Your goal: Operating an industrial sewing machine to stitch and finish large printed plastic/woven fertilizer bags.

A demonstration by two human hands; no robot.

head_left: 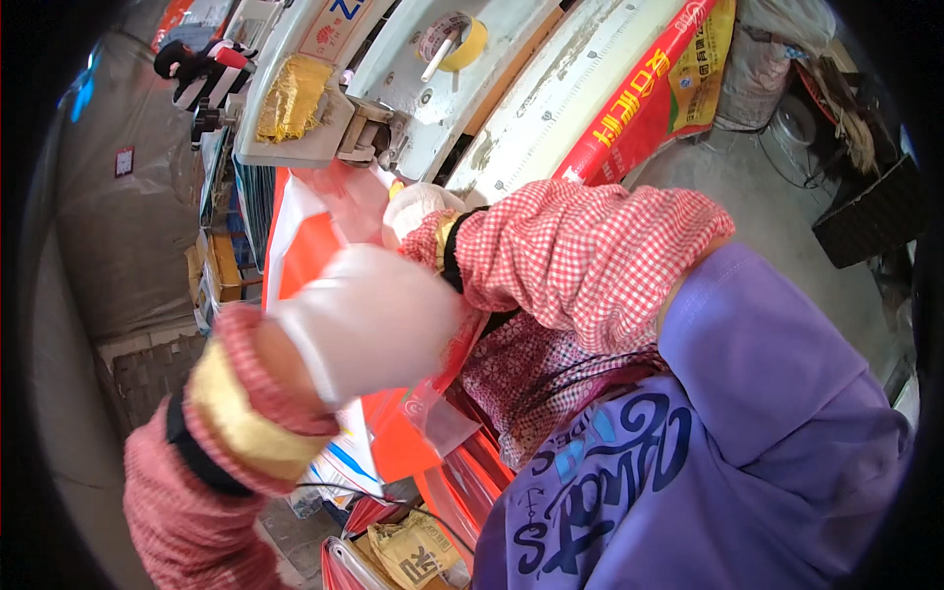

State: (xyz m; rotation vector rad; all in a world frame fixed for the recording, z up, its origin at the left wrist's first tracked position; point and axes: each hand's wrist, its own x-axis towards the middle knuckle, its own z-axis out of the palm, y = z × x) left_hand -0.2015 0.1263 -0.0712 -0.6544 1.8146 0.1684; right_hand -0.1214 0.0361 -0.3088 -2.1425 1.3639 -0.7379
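Head view: left hand [369,320], in a smooth white glove, closes its grip on a glossy red-and-white plastic bag [315,231], pinning it near mid-sheet. Right hand [418,206], in a knit white glove, presses the bag's top edge; its grip I cannot tell. Bag hangs below a grey metal machine [324,138].

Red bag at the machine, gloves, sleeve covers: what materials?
Red bag: thin glossy plastic film, probably; it shines and lets light through. Left hand and right hand: white gloves, likely knit cotton, matte. Sleeve covers: red-and-white checked woven cloth.
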